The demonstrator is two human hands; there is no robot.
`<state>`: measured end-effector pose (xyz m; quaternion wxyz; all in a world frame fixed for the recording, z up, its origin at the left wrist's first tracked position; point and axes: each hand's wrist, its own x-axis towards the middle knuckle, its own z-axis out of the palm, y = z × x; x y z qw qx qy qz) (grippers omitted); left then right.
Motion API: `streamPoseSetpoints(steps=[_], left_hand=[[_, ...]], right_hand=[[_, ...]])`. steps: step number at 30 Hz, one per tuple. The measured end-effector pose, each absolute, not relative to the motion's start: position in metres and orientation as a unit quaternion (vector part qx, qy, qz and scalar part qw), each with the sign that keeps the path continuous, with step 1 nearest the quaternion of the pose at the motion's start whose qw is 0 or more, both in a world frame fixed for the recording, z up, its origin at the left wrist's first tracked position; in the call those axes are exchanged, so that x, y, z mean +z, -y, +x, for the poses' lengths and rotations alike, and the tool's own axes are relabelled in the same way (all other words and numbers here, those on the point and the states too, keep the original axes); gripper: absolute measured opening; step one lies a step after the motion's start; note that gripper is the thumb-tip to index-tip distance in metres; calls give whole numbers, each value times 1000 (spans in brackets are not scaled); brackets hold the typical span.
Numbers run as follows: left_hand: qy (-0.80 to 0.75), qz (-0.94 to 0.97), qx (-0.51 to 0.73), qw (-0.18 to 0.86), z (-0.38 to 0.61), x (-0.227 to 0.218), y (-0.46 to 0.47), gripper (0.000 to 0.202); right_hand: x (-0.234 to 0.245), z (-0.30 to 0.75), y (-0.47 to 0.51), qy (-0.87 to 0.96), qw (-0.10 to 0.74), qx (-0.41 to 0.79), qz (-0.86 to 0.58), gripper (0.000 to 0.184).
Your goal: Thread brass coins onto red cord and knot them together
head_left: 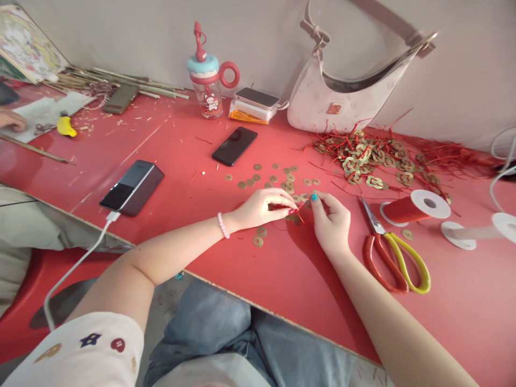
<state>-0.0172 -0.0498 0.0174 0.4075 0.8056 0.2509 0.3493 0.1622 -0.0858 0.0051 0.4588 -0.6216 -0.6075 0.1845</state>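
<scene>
My left hand (pixel 262 208) and my right hand (pixel 331 220) meet over the red table (pixel 250 279), fingertips pinched together on a red thread (pixel 301 210) with brass coins on it. Loose brass coins (pixel 278 180) lie scattered just beyond my fingers, and two more (pixel 259 237) sit under my left wrist. A heap of coins tied with red thread (pixel 371 158) lies behind my right hand. A spool of red thread (pixel 415 207) lies on its side to the right. Scissors with red and yellow handles (pixel 393 252) rest beside my right forearm.
A black phone (pixel 234 145), a power bank (pixel 132 187) with a white cable, a cartoon drinking bottle (pixel 207 80), stacked small boxes (pixel 253 105) and a pale handbag (pixel 350 91) stand around. An emptied white spool (pixel 475 232) lies far right. Another person's hand (pixel 12 119) is far left.
</scene>
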Motion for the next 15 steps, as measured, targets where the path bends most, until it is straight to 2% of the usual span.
streamPoseSetpoints(steps=[4,7,10,15], left_hand=[[-277,792,354,413,-16,18,50,15],[-307,771,370,417,-15,18,51,14],[-330,755,380,421,-13,17,51,15],[-347,754,379,410,-13,17,51,16]], right_hand=[[4,163,85,641,463,115,-601,15],[8,161,88,660,487,4,-572,25],[11,158,93,694,487,-65,-526,19],[11,152,95,761,433,-15,-483,11]])
